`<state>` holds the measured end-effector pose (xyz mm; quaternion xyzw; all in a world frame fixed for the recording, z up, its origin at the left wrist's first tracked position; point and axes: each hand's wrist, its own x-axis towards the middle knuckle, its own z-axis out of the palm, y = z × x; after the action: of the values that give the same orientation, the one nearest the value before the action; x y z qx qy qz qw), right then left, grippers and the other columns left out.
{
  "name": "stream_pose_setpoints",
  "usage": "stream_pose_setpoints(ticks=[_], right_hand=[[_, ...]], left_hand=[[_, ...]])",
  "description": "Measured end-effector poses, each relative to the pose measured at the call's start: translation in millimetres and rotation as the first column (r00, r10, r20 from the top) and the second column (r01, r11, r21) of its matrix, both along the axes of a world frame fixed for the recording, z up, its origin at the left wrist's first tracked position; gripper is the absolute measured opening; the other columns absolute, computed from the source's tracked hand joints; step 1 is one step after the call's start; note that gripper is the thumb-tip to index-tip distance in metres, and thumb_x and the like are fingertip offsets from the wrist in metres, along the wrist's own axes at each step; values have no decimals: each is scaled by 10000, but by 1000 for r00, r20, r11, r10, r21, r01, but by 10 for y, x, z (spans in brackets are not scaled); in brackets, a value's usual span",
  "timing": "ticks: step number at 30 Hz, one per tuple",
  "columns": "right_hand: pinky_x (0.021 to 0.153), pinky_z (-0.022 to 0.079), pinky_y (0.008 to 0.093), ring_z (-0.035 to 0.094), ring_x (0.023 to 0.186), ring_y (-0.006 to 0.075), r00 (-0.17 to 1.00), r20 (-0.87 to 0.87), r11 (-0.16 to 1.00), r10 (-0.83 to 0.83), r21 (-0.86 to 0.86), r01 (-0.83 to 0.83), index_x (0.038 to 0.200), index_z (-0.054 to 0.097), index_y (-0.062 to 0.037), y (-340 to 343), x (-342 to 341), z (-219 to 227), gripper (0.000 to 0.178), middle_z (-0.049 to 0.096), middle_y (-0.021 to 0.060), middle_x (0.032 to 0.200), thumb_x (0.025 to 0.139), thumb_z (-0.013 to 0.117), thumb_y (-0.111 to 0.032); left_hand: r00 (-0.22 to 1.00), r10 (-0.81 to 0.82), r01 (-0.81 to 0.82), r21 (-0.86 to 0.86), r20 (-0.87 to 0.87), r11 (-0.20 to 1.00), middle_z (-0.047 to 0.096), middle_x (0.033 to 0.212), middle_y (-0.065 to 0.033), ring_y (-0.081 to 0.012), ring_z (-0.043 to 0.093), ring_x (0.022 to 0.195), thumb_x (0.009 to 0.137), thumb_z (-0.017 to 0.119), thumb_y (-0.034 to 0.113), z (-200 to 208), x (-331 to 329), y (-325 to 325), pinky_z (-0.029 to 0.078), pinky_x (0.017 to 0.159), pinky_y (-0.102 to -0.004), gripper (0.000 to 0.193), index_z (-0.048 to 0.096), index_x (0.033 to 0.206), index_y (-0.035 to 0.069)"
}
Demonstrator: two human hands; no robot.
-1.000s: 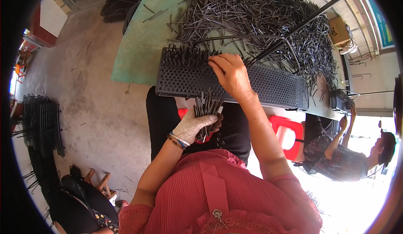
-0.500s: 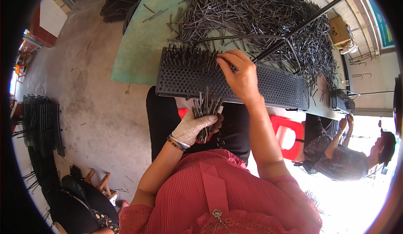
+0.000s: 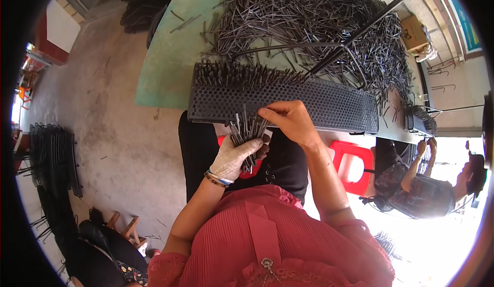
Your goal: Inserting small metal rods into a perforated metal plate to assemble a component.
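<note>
My left hand [image 3: 234, 158], in a pale glove, is closed round a bundle of thin dark rods [image 3: 245, 132] whose tips fan upward. At the top right of that bundle, the bare thumb and fingers of my right hand [image 3: 294, 125] pinch the end of a rod. Just beyond both hands lies a long black perforated rack [image 3: 329, 104], tilted along the table's near edge. Rows of rods [image 3: 231, 75] stand upright in holes along its far left and middle part; the holes nearer me and to the right hold none.
A large heap of loose rods [image 3: 309, 14] covers much of the green table [image 3: 164, 76]. A dark metal bar frame [image 3: 345, 45] crosses over rack and heap. A red stool [image 3: 355, 166] and a co-worker [image 3: 422, 186] are at right. Black racks [image 3: 51, 158] are stacked at left.
My right hand has come back from the rods standing in the rack to the top of the bundle in my left hand. The left hand keeps its hold.
</note>
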<state>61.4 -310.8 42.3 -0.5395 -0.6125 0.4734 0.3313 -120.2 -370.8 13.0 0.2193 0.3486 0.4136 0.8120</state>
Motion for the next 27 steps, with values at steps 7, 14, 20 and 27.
stream_pose_setpoints(ticks=[7, 14, 20, 27], right_hand=[[624, 481, 218, 592, 660, 64, 989, -47, 990, -139, -18, 138, 918, 739, 4, 243, 98, 428, 247, 707, 41, 773, 916, 685, -237], [642, 476, 210, 606, 689, 74, 948, -140, 931, -285, 196, 308, 983, 723, 40, 602, 69, 493, 266, 712, 51, 806, 905, 705, -213], [563, 450, 247, 559, 600, 70, 945, -49, 887, -322, 334, 319, 946, 729, 33, 718, -32, 286, 281, 690, 65, 694, 881, 720, -240], [551, 453, 252, 575, 578, 87, 915, -29, 860, -402, 332, 388, 928, 729, 42, 685, -80, 249, 287, 680, 73, 668, 876, 722, -240]], left_hand=[[999, 40, -39, -33, 20, 999, 688, 970, -107, -187, 672, 759, 869, 682, 116, -36, -16, 14, 562, 681, -311, 304, 595, 1132, -6], [1000, 9, -8, -60, 16, 998, 690, 971, -122, -191, 676, 761, 892, 651, 67, -20, -6, -28, 575, 676, -305, 253, 586, 1125, -7], [1000, -4, 6, -101, 25, 995, 689, 967, -128, -196, 674, 763, 890, 643, 44, 9, -1, -49, 574, 686, -316, 250, 577, 1127, -5], [999, -12, 17, -123, 41, 992, 689, 959, -137, -197, 672, 760, 881, 651, 33, 0, 4, -65, 568, 675, -317, 279, 563, 1145, 3]])
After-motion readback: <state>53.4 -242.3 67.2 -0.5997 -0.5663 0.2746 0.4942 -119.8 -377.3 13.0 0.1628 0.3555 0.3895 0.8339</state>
